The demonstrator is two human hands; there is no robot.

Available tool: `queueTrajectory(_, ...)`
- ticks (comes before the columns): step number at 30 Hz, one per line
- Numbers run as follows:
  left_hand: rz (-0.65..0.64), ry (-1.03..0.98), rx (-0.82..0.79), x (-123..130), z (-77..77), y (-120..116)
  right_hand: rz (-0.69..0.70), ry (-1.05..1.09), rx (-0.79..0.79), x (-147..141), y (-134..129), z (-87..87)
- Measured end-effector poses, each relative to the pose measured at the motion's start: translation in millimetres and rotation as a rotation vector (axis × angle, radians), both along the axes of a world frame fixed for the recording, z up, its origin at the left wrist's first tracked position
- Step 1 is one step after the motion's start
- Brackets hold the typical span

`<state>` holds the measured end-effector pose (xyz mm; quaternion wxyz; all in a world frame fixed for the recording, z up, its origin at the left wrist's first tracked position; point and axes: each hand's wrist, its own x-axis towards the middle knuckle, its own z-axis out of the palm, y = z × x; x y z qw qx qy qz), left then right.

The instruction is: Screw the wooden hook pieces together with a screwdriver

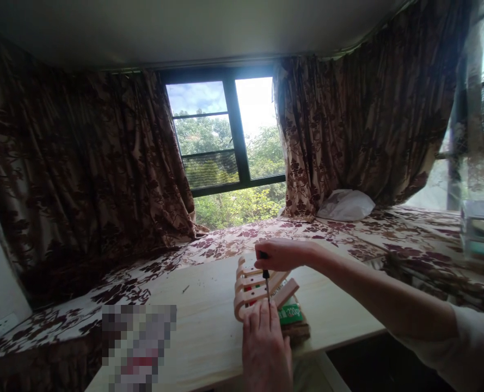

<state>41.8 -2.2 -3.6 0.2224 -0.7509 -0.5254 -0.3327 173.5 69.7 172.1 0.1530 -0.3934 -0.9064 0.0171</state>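
Note:
My right hand (pixel 281 255) is closed round the black handle of a screwdriver (pixel 267 283), which points down at a pale wooden slatted piece (pixel 238 302). This piece has curved slat ends on its left side and small dark holes along the slats. Lower down, my left hand (pixel 266 343) grips its near end, fingers close together beside the screwdriver's tip. The tip itself is hard to make out behind the fingers. Under the wood lies a packet (pixel 293 313) with a green label reading 220g.
All this rests on a light wooden tabletop (pixel 201 321). A small thin dark item (pixel 185 289) lies on it to the left. Behind are a flower-patterned cloth (pixel 233 234), a white bag (pixel 345 204), curtains and a window. A clear box (pixel 483 228) stands at far right.

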Motion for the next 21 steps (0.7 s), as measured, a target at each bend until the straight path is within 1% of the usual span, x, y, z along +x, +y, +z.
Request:
queueTrajectory(4,-0.027,0.0,0.016,-3.5,0.4,0.3,0.083,-0.001,-0.041,3.1,-1.6,8.8)
queueTrajectory(7,-0.024,-0.001,0.023,-3.0,-0.7,0.5,0.138,0.006,-0.019,3.7,-2.2,10.8)
queueTrajectory(9,-0.018,0.003,0.023,-1.6,-0.2,-0.7,0.126,-0.005,0.0,2.5,-2.1,8.3)
queueTrajectory(12,-0.004,0.001,0.012,-0.3,2.0,-2.4,0.055,-0.005,0.035,0.0,-1.8,2.6)
queueTrajectory(15,-0.022,-0.02,-0.003,-1.4,3.3,-2.2,0.012,-0.005,0.063,-1.2,-1.0,1.3)
queueTrajectory(17,-0.035,-0.022,0.0,-2.7,2.6,-1.0,0.034,-0.034,0.056,-1.3,-0.8,4.0)
queueTrajectory(21,-0.029,-0.01,0.021,-2.8,-2.5,3.0,0.135,-0.065,0.051,-2.2,-3.2,10.2)
